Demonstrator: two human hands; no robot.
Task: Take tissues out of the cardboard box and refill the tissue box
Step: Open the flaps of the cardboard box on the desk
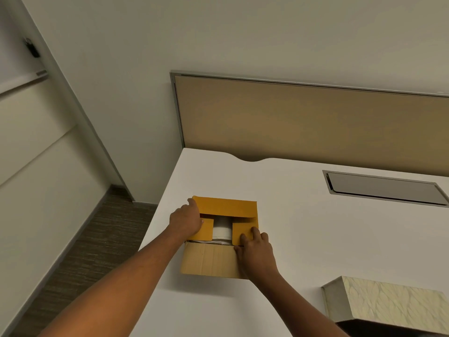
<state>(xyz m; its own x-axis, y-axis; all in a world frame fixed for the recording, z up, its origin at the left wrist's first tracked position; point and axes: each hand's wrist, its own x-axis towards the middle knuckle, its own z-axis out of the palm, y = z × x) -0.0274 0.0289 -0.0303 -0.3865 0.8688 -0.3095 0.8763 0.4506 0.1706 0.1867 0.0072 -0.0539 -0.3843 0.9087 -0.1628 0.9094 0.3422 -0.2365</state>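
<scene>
A brown cardboard box [211, 262] stands on the white desk [303, 229] near its left edge. Its top flaps are partly open and white tissues [221, 231] show in the gap between the two side flaps. My left hand [185, 221] grips the box's far left corner and left flap. My right hand [256, 251] rests on the right flap, fingers pressing down on it. The tissue box [388, 305], pale with a leaf pattern, lies at the lower right, partly cut off by the frame.
A metal cable hatch [385, 188] is set into the desk at the back right. A tan partition panel [303, 122] stands behind the desk. The desk's left edge drops to a dark carpet floor [97, 239] beside white walls.
</scene>
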